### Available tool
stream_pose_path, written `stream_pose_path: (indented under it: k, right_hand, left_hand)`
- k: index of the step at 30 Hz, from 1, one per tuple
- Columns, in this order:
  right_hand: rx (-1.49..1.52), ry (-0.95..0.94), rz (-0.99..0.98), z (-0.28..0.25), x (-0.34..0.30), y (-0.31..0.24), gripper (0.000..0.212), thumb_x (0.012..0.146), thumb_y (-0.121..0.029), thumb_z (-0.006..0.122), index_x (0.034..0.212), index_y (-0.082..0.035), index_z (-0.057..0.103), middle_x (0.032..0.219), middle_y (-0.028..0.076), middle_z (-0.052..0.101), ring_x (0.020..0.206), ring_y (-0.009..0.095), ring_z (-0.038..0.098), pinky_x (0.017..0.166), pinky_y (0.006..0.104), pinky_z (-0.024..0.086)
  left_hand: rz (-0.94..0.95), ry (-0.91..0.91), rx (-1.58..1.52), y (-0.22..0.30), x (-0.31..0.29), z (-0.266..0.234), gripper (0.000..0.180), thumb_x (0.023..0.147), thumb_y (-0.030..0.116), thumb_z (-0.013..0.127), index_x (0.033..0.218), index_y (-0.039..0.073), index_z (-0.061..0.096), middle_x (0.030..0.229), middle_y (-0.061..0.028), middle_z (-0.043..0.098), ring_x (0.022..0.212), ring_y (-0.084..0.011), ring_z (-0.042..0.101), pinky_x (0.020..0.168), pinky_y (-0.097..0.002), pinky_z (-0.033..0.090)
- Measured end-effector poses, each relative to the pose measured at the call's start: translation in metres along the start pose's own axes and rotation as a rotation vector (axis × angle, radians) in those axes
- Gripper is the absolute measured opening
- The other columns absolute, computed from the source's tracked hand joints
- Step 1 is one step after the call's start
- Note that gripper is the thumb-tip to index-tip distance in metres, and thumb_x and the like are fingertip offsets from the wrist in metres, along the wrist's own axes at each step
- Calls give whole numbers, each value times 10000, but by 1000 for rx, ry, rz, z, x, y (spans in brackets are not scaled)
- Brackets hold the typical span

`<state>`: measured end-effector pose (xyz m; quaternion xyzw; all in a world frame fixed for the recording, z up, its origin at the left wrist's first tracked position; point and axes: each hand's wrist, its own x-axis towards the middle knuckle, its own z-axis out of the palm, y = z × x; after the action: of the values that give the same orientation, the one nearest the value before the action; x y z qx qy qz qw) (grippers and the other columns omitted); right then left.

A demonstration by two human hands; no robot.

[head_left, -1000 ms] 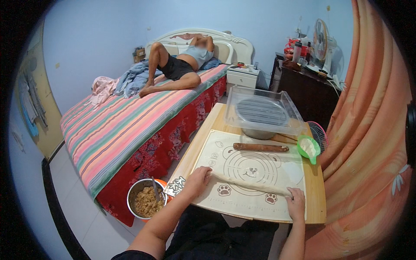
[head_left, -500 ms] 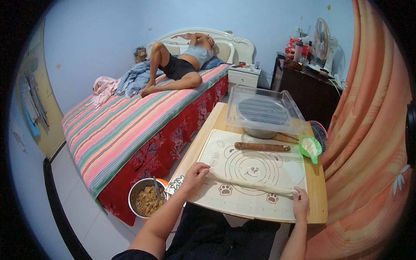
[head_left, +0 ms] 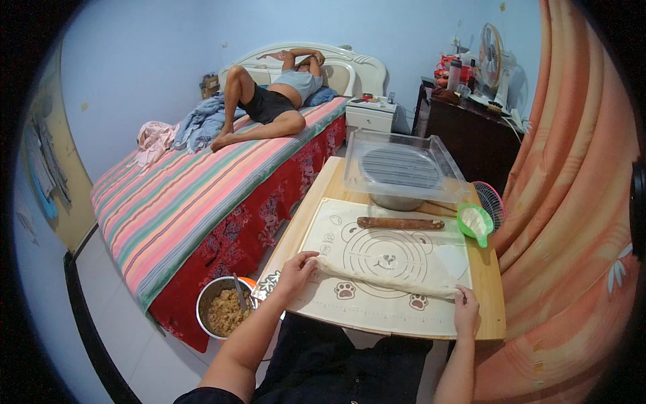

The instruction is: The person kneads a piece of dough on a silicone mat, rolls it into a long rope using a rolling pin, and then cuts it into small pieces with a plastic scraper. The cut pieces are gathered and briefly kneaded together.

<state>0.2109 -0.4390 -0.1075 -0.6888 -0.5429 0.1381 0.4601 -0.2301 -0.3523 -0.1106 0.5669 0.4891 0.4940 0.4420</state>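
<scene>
A long, pale rope of dough [head_left: 387,281] stretches across a printed cream kneading mat [head_left: 377,315]. My left hand [head_left: 297,273] grips its left end, fingers closed. At the other end, my right hand [head_left: 465,308] pinches the dough near the mat's right edge. Beyond the rope, a brown wooden rolling pin [head_left: 400,223] lies crosswise on the mat. A green scoop [head_left: 481,238] of white flour [head_left: 473,219] rests at the right side of the table.
A clear plastic tray [head_left: 447,165] sits over a metal bowl [head_left: 397,201] at the table's [head_left: 493,306] far end. Below left is a bowl of chopped filling [head_left: 227,313] with a utensil. A person [head_left: 272,101] lies on the striped bed [head_left: 195,182]. Orange curtains [head_left: 572,202] hang at right.
The whole view has shifted slightly, moving the scene a little left. Both hands keep hold of the dough rope's ends, and the rope looks nearly the same.
</scene>
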Motion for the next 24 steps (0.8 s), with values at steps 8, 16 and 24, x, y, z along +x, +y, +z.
stream_pose_path:
  k: [8, 16, 24]
  right_hand:
    - [-371, 92, -291, 5, 0, -13, 314, 810, -66, 625, 1122, -32, 642, 1149, 145, 625, 1115, 325, 552, 986, 431, 422]
    - [-328, -318, -582, 77, -12, -100, 489, 786, -203, 675, 1236, -35, 578, 1238, 137, 589, 1167, 322, 519, 1039, 426, 378]
    - [-276, -452, -367, 76, -4, -109, 223, 819, -190, 641, 991, -51, 613, 1001, 154, 631, 1019, 357, 577, 889, 461, 457]
  left_hand:
    - [-47, -11, -15, 10, -1, 2, 239, 993, 154, 551, 1174, 6, 601, 954, -48, 642, 856, -113, 606, 763, -249, 503]
    - [238, -87, -117, 82, -13, 30, 226, 995, 126, 554, 1170, -13, 586, 967, -60, 649, 863, -115, 625, 786, -249, 513]
    - [260, 121, -301, 91, -1, 5, 196, 992, 113, 554, 1139, -8, 602, 923, -55, 652, 788, -115, 618, 722, -247, 520]
